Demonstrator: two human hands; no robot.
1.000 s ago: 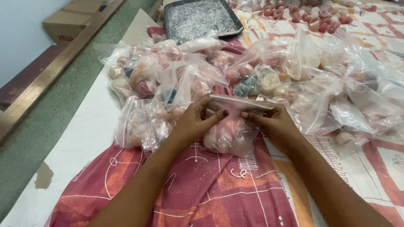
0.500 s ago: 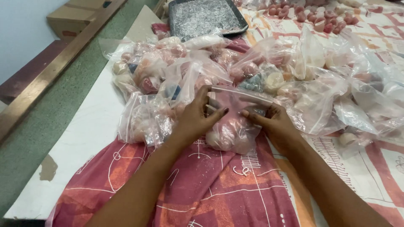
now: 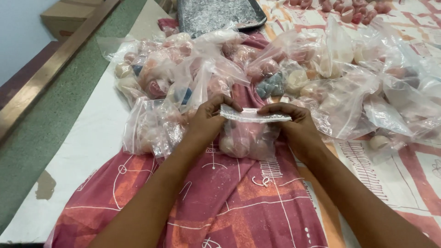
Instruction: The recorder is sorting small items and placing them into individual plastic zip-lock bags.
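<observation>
A clear zip bag (image 3: 248, 138) holding several pink and cream round pieces stands on a red patterned cloth (image 3: 220, 202). My left hand (image 3: 209, 121) pinches the left end of its zip strip. The right end is pinched by my right hand (image 3: 294, 126). The strip runs flat between my thumbs and fingers. The bag's lower part bulges below my hands.
Many more filled clear bags (image 3: 183, 73) are heaped behind and to both sides. A dark metal tray (image 3: 216, 16) lies at the back, loose pink pieces (image 3: 353, 11) beyond it. A white table edge (image 3: 87, 142) runs left, with a green floor (image 3: 41, 133) and a cardboard box (image 3: 69, 16).
Both hands have stayed on the bag's zip strip. My thumbs have shifted along it and the strip now lies flatter and more level between them.
</observation>
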